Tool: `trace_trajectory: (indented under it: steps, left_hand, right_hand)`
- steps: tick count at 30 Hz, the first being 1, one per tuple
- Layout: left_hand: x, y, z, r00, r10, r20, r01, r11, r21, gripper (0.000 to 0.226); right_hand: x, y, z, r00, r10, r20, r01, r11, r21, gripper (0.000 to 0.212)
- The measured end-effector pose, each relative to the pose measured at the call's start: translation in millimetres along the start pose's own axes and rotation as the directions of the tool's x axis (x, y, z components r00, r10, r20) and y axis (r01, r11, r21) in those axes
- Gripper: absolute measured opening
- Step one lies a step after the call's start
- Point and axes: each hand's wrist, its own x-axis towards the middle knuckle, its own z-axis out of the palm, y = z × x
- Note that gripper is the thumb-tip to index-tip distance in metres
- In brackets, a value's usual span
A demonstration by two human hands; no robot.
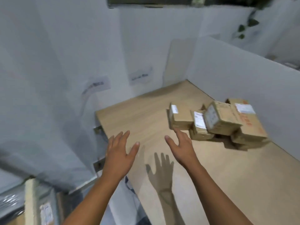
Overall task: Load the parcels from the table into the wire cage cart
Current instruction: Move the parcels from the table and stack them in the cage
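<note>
Several brown cardboard parcels with white labels sit heaped on the wooden table (pixel 146 114) at its right side. The nearest small parcel (pixel 180 118) stands at the left of the heap, another small parcel (pixel 199 127) beside it, and a large parcel (pixel 246 120) with red print lies behind. My right hand (pixel 181 145) hovers open over the table, its fingertips just short of the nearest parcel. My left hand (pixel 120 151) is open above the table's left edge, holding nothing. The wire cage cart is not clearly in view.
White partition walls (pixel 243 70) enclose the table at the back and right. At the lower left a labelled cardboard box (pixel 43 210) and shiny plastic wrap (pixel 9 202) sit below table level. Metal brackets (pixel 97 129) jut from the table's left edge.
</note>
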Motion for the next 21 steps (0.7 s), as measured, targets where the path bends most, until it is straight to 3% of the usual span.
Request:
trace_trajectory:
  steps: [5, 10, 14, 21]
  left_hand:
    - [22, 33, 17, 0.977, 0.066, 0.201, -0.026, 0.980, -0.196, 0.066]
    - [65, 67, 43, 0.944, 0.154, 0.292, -0.083, 0.967, -0.242, 0.064]
    - [114, 85, 78, 0.947, 0.159, 0.279, -0.088, 0.964, -0.250, 0.062]
    - [209, 91, 185, 0.953, 0.071, 0.295, -0.028, 0.989, -0.147, 0.062]
  right_hand:
    - [-22, 7, -25, 0.969, 0.205, -0.135, -0.208, 0.978, -0.007, 0.064]
    - [-24, 25, -39, 0.922, 0.346, -0.174, -0.360, 0.931, -0.058, 0.064]
    - [17, 34, -50, 0.913, 0.354, -0.202, -0.377, 0.922, -0.089, 0.061]
    - [142, 68, -43, 0.941, 0.264, -0.213, -0.277, 0.960, -0.034, 0.059]
